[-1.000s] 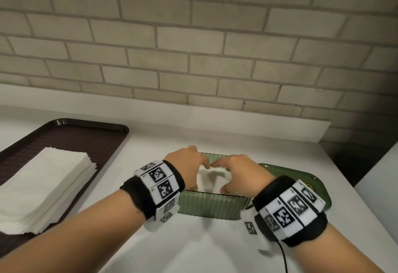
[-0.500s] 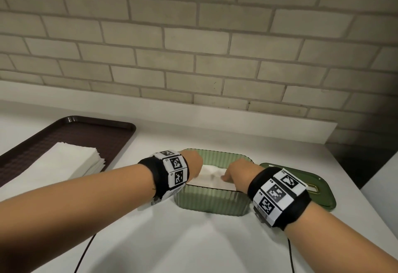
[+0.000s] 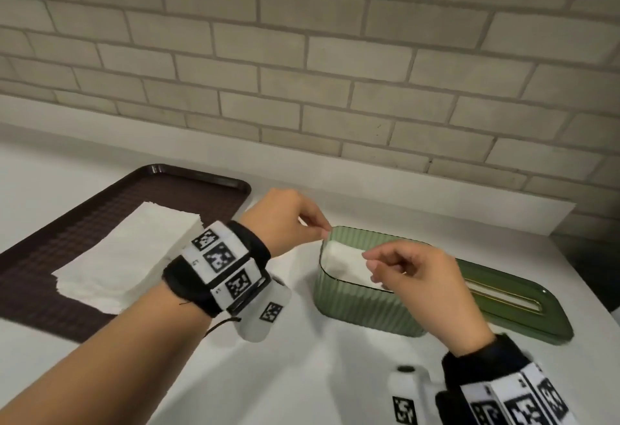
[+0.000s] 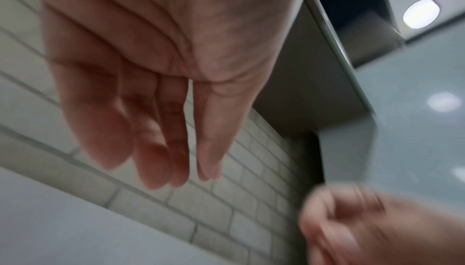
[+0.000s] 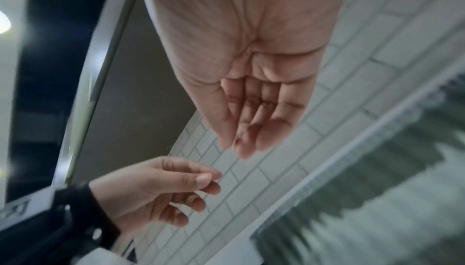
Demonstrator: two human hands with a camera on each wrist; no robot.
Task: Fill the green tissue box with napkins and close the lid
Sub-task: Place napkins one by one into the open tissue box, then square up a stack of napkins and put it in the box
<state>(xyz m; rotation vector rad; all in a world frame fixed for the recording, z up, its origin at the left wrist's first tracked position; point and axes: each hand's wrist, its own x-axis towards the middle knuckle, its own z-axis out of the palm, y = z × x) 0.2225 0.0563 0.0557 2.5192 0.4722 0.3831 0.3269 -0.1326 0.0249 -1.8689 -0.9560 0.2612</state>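
Both hands empty, left hand [image 3: 285,220] and right hand [image 3: 416,277] with fingers loosely curled above the green tissue box [image 3: 362,307]; next, probably fetch more napkins [image 3: 127,257], squaring edges before lowering.

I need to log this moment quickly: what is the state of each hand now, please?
Left hand: open, fingers loosely curled, holding nothing, beside the green tissue box.
Right hand: open, fingers relaxed, empty, over the box.
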